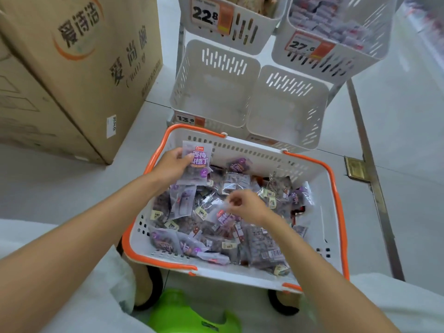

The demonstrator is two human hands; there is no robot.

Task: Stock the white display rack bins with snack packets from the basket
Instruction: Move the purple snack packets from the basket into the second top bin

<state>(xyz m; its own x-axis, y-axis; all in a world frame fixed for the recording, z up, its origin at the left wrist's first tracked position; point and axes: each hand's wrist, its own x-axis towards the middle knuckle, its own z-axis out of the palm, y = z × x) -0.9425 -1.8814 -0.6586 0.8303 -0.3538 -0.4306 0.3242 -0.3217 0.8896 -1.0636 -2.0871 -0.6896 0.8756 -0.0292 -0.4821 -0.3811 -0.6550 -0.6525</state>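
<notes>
A white basket with orange rim (335, 188) sits on the floor, full of purple snack packets (216, 239). My left hand (171, 165) holds a small stack of purple packets (197, 164) upright over the basket's far left corner. My right hand (247, 206) pinches the corner of one packet (224, 216) lying in the pile. Beyond the basket stand two empty white rack bins, one on the left (211, 92) and one on the right (288, 109). Two upper bins (336, 44) hold other goods and carry price tags.
A large cardboard box (72, 68) stands on the floor to the left of the rack. A metal rail (370, 164) runs along the floor at the right. A green stool (182, 313) shows between my knees at the bottom.
</notes>
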